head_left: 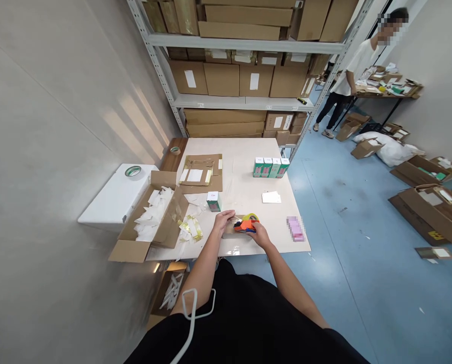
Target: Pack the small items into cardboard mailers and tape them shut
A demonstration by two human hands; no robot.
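My right hand is closed round the handle of an orange tape dispenser with a yellowish tape roll on top, held low over the near edge of the white table. My left hand lies just left of it with fingers curled on a small brown box, mostly hidden under both hands. A single small green and white carton stands upright just beyond my left hand.
A row of several green cartons stands at the table's far right, flattened cardboard at the far left, a white card mid-right. An open box of white packing sits at left. Shelving holds cartons. Another person stands far right.
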